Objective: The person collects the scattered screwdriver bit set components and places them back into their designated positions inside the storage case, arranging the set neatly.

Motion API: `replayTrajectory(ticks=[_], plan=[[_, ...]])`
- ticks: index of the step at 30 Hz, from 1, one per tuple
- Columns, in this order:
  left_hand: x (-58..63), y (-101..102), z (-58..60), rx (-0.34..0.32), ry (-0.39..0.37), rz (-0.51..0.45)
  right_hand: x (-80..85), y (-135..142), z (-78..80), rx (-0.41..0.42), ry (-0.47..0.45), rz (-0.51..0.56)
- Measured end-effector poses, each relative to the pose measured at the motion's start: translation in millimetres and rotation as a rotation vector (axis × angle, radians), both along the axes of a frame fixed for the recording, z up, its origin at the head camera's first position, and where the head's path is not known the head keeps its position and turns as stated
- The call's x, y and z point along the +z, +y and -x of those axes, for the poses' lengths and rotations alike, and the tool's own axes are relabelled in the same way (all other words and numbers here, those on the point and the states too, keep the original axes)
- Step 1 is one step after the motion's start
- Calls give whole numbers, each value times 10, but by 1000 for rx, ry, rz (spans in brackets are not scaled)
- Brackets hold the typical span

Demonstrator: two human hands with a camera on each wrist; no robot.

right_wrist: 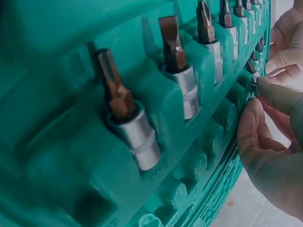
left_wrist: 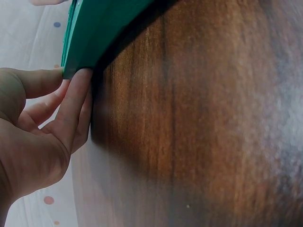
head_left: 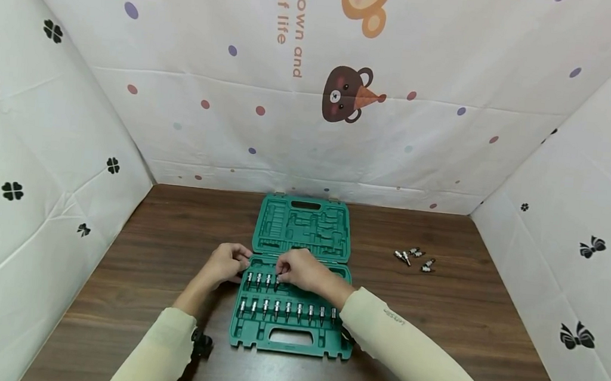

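A green tool case (head_left: 301, 348) lies opened flat on the table, its hinged lid (head_left: 262, 223) toward the back wall. My left hand (head_left: 226, 263) pinches the case's left edge between thumb and fingers, clearer in the left wrist view with the hand (left_wrist: 47, 127) at the green side wall (left_wrist: 90, 38). Over the upper row, my right hand (head_left: 301, 269) pinches a small bit socket (head_left: 276, 284) at a slot; fingers cover part of it. Lower down runs a row of bit sockets (head_left: 277, 309). The right wrist view shows a silver bit socket (right_wrist: 142, 142) close up.
Several loose bit sockets (head_left: 404, 257) lie on the brown wooden table (head_left: 435, 320) right of the case. White printed cloth walls (head_left: 288, 141) stand behind and at both sides. A black wrist device (head_left: 202, 345) sits by the left sleeve.
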State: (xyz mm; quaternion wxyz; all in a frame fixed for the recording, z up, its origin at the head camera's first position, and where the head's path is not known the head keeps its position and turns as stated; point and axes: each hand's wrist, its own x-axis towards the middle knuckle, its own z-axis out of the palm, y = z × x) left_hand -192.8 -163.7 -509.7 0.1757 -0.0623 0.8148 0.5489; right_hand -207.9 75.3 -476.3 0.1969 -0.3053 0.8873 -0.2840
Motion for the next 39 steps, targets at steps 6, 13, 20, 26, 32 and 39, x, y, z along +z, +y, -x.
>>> replayTrajectory(ticks=[6,13,20,26,32,39], plan=[[4,0,0,-1,5,1,11,-19,32,17,-4,-5],[9,6,-5,-2,6,0,28,-50,49,8,-20,-31],[-4,12,11,3,2,5,9,-77,62,-48,-13,-71],[-2,13,13,1,2,2,39,-102,62,-79,-12,-97],[15,11,-2,-12,8,22,41,-133,65,-90,0,-106],[21,35,-1,-7,2,23,24,-149,71,-102,13,-98]])
